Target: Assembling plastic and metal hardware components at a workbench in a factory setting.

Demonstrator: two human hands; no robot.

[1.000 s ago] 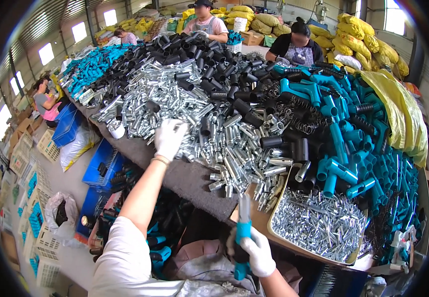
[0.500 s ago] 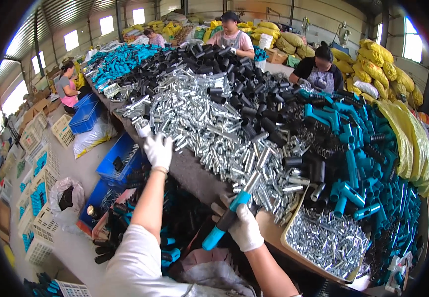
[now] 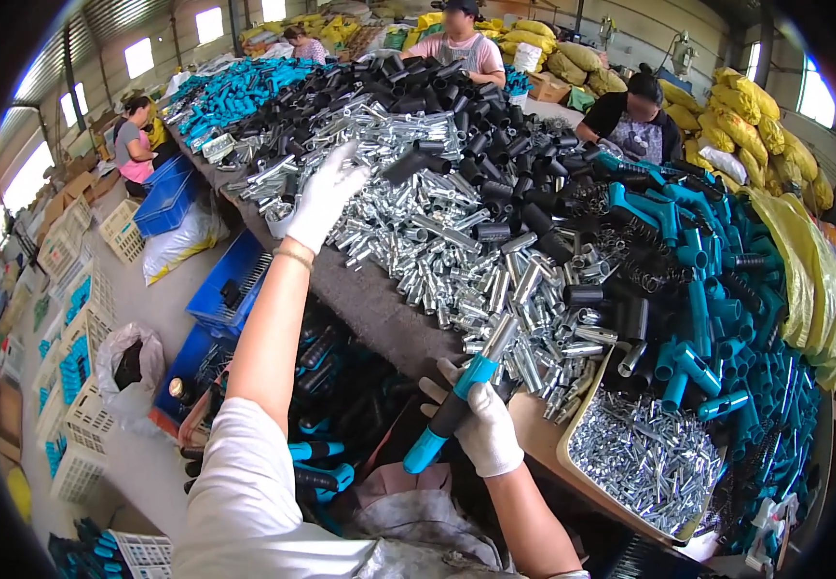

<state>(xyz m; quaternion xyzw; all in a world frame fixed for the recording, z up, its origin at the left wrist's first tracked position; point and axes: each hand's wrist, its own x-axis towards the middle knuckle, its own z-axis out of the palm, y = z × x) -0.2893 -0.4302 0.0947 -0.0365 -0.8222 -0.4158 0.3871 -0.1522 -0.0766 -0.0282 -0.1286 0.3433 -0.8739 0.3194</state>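
Note:
My right hand (image 3: pixel 485 429), in a white glove, is closed around a teal tool handle (image 3: pixel 427 446) with a black middle section. A shiny metal tube (image 3: pixel 501 338) extends from its upper end. My left hand (image 3: pixel 325 198), also gloved in white, reaches forward with its fingers apart, over the near left side of a heap of metal sleeves (image 3: pixel 379 227). Just right of its fingertips lie loose black tubes (image 3: pixel 416 166); I see nothing in that hand.
A tray of small metal pins (image 3: pixel 644 463) stands at the right, beside heaped teal housings (image 3: pixel 717 318). Blue crates (image 3: pixel 230 289) sit left of the table, and cream crates (image 3: pixel 85 425) line the floor. Several co-workers (image 3: pixel 461 48) are around the table. Yellow sacks (image 3: pixel 741 116) are stacked behind.
My left hand has moved forward and slightly right, from the table's near edge to over the metal sleeves. The right hand keeps its hold; the whole view has shifted slightly.

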